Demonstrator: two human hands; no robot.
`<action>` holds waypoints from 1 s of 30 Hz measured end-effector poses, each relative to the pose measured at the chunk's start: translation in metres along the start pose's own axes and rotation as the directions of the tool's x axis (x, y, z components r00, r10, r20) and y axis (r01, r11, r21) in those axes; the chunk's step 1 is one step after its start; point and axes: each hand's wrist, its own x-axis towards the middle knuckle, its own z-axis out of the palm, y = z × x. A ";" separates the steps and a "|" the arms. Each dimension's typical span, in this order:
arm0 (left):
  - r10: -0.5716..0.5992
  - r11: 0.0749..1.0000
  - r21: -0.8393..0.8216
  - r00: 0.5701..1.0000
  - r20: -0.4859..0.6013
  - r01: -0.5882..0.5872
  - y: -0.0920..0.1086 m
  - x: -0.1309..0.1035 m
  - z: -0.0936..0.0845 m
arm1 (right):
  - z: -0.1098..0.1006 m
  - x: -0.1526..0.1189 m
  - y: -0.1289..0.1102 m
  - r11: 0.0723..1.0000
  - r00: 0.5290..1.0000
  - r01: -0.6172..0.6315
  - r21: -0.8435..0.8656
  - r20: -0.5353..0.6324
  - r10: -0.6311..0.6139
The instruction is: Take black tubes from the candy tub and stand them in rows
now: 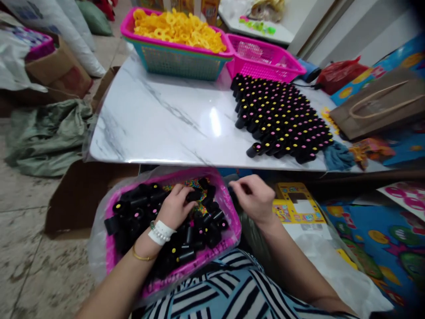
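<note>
Left hand (175, 206) among black tubes (139, 217)

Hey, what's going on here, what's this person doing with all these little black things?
A seated person has a pink tray of loose black tubes on their lap. The left hand is down among the tubes, fingers on one; the right hand hovers at the tray's edge. On the marble table ahead, many black tubes lie in neat rows, beside a basket of yellow rings.
</note>
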 end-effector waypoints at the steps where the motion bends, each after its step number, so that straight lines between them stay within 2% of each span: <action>1: 0.002 0.999 -0.045 1.000 0.016 -0.001 0.002 0.000 0.000 | 0.008 -0.010 -0.007 0.995 0.987 0.068 0.075 0.143 -0.078; 3: 0.009 0.995 -0.095 0.998 0.060 -0.004 0.005 0.000 0.002 | 0.027 -0.024 -0.019 0.967 0.901 0.138 0.215 0.379 -0.213; 5: 0.010 0.994 -0.106 0.995 0.096 0.000 0.007 0.000 0.004 | 0.046 -0.030 -0.026 0.961 0.826 0.126 0.246 0.511 -0.239; 8: 0.006 0.995 -0.097 0.993 0.117 0.005 0.005 -0.003 0.006 | 0.064 -0.021 -0.029 0.985 0.753 0.111 0.135 0.635 -0.172; 12: 0.021 0.999 -0.052 0.985 0.170 -0.012 0.000 -0.008 0.002 | 0.068 -0.003 -0.033 0.975 0.602 0.220 0.039 0.781 -0.167; 14: 0.032 0.997 0.061 0.985 0.170 -0.043 0.000 -0.009 -0.003 | 0.069 0.001 -0.039 0.964 0.532 0.267 -0.019 0.837 -0.131; 16: 0.036 0.975 0.215 0.991 0.129 -0.063 -0.001 -0.009 -0.009 | 0.073 0.004 -0.049 0.944 0.496 0.313 -0.102 0.865 -0.071; 18: 0.035 0.938 0.340 0.995 0.092 -0.064 -0.001 -0.007 -0.015 | 0.081 0.006 -0.060 0.924 0.486 0.334 -0.185 0.874 -0.001; 21: 0.021 0.901 0.432 0.997 0.073 -0.051 -0.002 -0.006 -0.018 | 0.099 0.011 -0.074 0.919 0.461 0.304 -0.251 0.883 0.089; 23: 0.018 0.893 0.449 0.998 0.056 -0.041 -0.003 -0.006 -0.019 | 0.109 0.013 -0.076 0.927 0.452 0.279 -0.249 0.886 0.102; 25: 0.010 0.897 0.441 1.000 0.017 -0.016 -0.003 -0.006 -0.019 | 0.114 0.011 -0.072 0.936 0.467 0.268 -0.229 0.881 0.082; 27: 0.002 0.915 0.402 0.999 -0.036 0.013 -0.004 -0.008 -0.019 | 0.114 0.005 -0.063 0.974 0.528 0.180 -0.138 0.849 0.023; 29: -0.010 0.944 0.328 0.995 -0.103 0.043 -0.005 -0.009 -0.019 | 0.110 -0.004 -0.051 0.996 0.628 -0.034 0.077 0.777 -0.038; 30: -0.018 0.959 0.279 0.990 -0.143 0.058 -0.005 -0.009 -0.019 | 0.106 -0.008 -0.045 0.963 0.682 -0.160 0.218 0.730 -0.052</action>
